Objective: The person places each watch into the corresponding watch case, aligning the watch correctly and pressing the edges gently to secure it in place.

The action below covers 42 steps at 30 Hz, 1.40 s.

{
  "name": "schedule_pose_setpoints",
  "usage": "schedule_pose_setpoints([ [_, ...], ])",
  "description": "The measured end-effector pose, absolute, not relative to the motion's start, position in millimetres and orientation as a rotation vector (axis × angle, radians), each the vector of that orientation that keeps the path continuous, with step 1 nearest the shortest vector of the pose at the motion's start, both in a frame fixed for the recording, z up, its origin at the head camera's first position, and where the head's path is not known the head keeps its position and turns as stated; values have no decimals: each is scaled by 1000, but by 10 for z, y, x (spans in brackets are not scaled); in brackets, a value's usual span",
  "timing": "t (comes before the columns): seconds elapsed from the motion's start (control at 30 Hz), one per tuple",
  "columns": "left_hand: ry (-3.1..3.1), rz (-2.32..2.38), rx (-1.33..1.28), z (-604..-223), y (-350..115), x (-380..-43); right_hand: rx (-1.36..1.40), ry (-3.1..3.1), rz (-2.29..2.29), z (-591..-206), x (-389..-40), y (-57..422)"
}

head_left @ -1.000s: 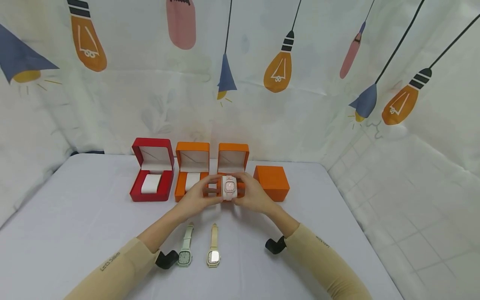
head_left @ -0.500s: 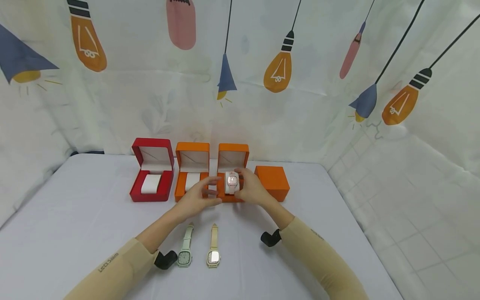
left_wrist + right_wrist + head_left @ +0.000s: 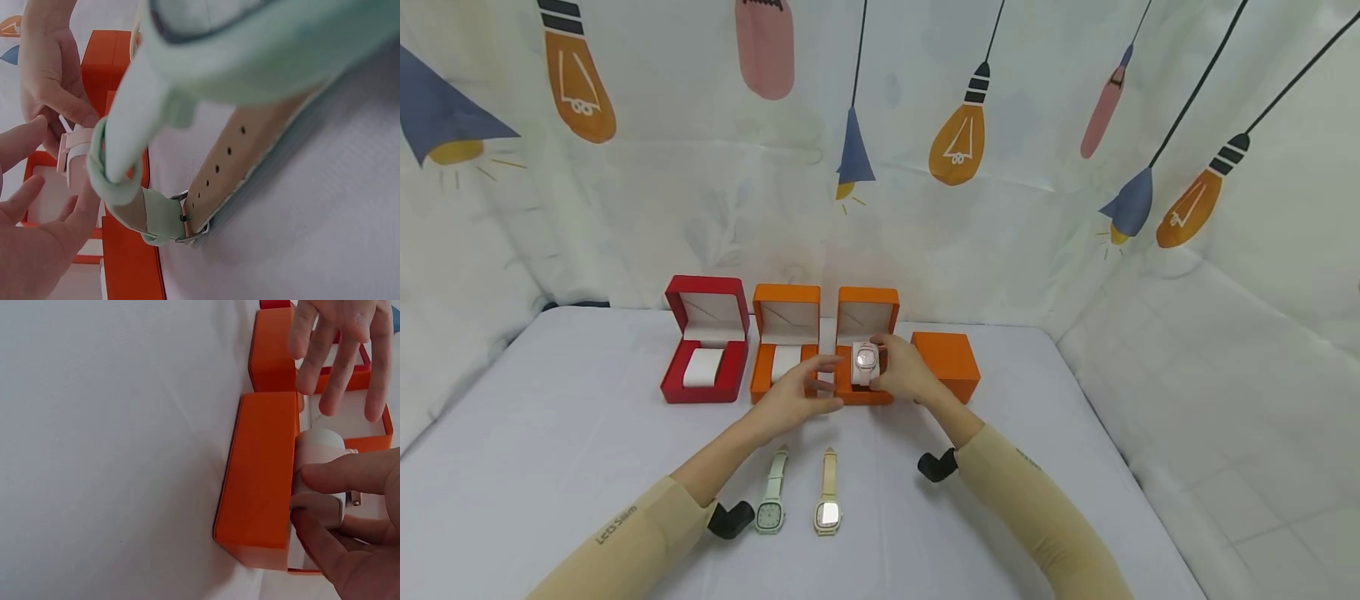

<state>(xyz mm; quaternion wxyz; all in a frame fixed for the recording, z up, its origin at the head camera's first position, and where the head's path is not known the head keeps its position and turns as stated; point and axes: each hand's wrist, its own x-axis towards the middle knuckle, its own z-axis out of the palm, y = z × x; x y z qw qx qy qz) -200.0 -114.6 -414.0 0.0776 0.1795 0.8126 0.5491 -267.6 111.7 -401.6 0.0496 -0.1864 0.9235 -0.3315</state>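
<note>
A: What stands on the far side of your table (image 3: 572, 450)?
B: Left to right: a red box (image 3: 734, 371), a middle orange box (image 3: 762, 371) and a right orange box (image 3: 867, 399), all open; then a closed orange box (image 3: 945, 362).
A: And your hands?
B: Your right hand (image 3: 906, 372) grips a pale watch (image 3: 867, 360) at the right orange box; your left hand (image 3: 797, 392) is just left. Nearer you lie a green watch (image 3: 770, 512) and a yellow watch (image 3: 828, 500).

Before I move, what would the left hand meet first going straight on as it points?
Probably the white cushion bearing the pink watch, held by the right hand; height is unclear, so the left hand might touch the rim of the orange box beneath first.
</note>
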Motion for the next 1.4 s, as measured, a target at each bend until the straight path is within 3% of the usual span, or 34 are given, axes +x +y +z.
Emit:
schedule_pose_setpoints([
  [0.8,2436,1637,520,-4146,-1146,-2037,-558,2807,-725,-3972,-2834,1116],
  [1.4,2475,1630,542,-4007,-1081,-2152,-537,2692,-785,-3834,-2833,1211],
])
